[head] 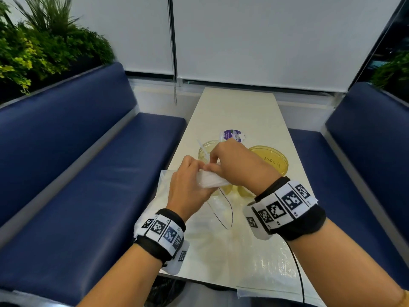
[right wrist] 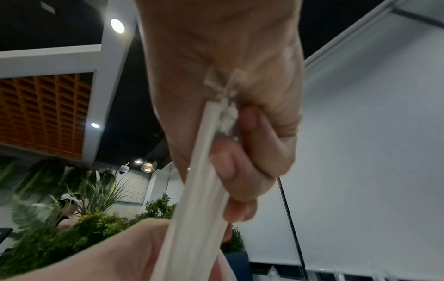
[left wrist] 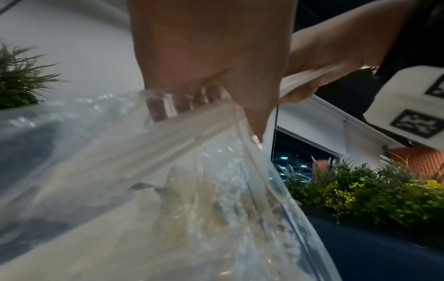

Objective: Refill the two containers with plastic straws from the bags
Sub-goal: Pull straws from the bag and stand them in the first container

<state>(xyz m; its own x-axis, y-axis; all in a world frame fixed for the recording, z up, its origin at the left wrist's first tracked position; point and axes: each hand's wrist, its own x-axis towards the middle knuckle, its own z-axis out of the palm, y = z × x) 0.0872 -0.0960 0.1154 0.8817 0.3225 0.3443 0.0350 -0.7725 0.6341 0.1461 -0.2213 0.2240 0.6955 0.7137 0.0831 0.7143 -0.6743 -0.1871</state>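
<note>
Over the middle of the table (head: 243, 111) both hands hold one bundle of white plastic straws (head: 210, 181). My left hand (head: 188, 187) grips the clear zip bag (head: 221, 211) around the straws; its fingers (left wrist: 182, 102) show through the plastic of the bag (left wrist: 168, 180). My right hand (head: 234, 165) curls round the bundle's free end, the straws (right wrist: 204, 190) running down from its fingers (right wrist: 230, 167). Behind the hands stands a clear yellowish container (head: 204, 151) with a straw or two in it. A second yellow round container (head: 273, 160) is to its right.
A purple-labelled round lid (head: 232, 135) lies behind the containers. Another clear bag (head: 265, 267) lies flat at the table's near right. Blue benches (head: 88, 173) flank the narrow table on both sides, with plants (head: 33, 47) behind them and a white blind beyond the far end.
</note>
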